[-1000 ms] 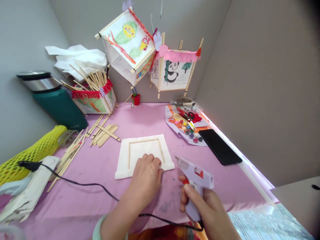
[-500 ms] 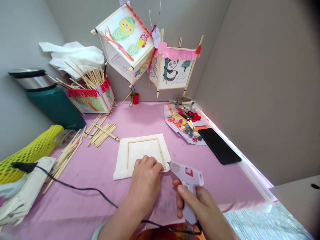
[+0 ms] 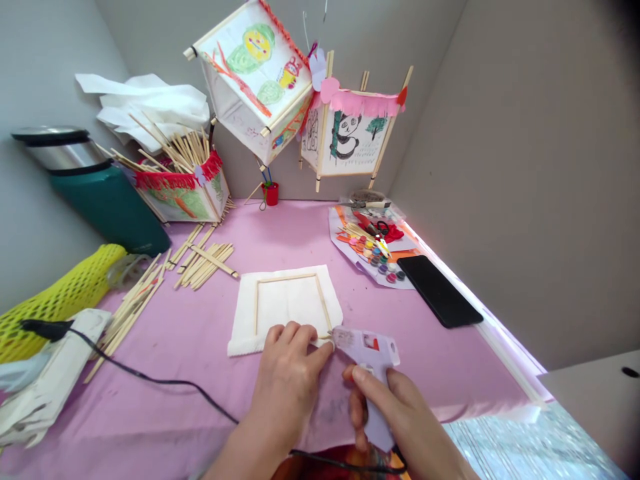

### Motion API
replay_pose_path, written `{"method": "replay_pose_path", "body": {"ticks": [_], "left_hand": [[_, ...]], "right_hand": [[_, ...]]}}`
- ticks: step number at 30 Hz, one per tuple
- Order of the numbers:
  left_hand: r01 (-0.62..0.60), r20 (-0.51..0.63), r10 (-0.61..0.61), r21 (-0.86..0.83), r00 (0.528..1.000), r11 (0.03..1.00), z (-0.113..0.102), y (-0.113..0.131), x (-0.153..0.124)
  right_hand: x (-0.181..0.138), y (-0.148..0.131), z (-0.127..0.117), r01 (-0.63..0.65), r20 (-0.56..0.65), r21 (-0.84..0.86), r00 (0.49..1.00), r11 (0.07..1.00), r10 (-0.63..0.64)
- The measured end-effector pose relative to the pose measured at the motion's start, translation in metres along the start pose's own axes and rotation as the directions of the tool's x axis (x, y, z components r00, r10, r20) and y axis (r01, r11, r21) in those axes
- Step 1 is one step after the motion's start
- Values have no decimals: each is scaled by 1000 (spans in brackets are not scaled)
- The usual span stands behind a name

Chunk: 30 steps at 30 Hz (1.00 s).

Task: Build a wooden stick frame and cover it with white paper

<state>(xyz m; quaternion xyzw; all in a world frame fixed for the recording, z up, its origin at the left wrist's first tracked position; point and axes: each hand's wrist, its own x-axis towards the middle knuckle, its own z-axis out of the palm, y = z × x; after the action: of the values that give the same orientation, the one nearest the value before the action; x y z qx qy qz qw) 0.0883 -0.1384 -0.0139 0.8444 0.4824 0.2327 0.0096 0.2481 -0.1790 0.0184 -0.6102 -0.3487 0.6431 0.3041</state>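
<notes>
A square frame of thin wooden sticks (image 3: 287, 277) lies on a white paper sheet (image 3: 285, 293). My left hand (image 3: 287, 360) presses its fingers on the near edge of the frame, and they cover most of the bottom side. My right hand (image 3: 385, 407) is wrapped around the grip of a lilac hot glue gun (image 3: 370, 353). The gun's nozzle sits at the frame's near right corner, right beside my left fingertips. Its black cord (image 3: 165, 382) runs from the gun's base, under my wrists and off to the left.
Loose wooden sticks (image 3: 205, 265) lie on the pink tablecloth (image 3: 150, 347) left of the paper. Behind them stand a stick-filled paper lantern (image 3: 180, 193) and a green flask (image 3: 107, 207). A black phone (image 3: 440, 291) and a craft sheet with buttons (image 3: 373, 250) are at right. Two lanterns hang above.
The glue gun has moved left and its nozzle now reaches the frame's near right corner. My left hand has shifted slightly to the right along the frame's near edge.
</notes>
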Motion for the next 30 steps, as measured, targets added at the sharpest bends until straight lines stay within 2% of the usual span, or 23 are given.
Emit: {"method": "replay_pose_path", "body": {"ticks": [4,9,19,23,30], "left_hand": [[-19,-4,19,9,1000,1000,0,-1,-4],[-15,-8,15,1,1000,1000,-1,-1,-4],[-10,-16,10,-1,1000,1000,-1,-2,-5],[-11,-12,11,1,1000,1000,0,-1,-5],[-19,-12,19,7,1000,1000,0,-2,-6]], "right_hand": [[-1,-2,2,-31,12,27,999,999,31],[1,2,5,0,33,21,999,1000,-1],[1,-3,6,-13,7,13,1000,1000,12],[3,3,3,-15,8,-49,1000,999,15],[7,9,1,9,11,-33,1000,999,-9]]}}
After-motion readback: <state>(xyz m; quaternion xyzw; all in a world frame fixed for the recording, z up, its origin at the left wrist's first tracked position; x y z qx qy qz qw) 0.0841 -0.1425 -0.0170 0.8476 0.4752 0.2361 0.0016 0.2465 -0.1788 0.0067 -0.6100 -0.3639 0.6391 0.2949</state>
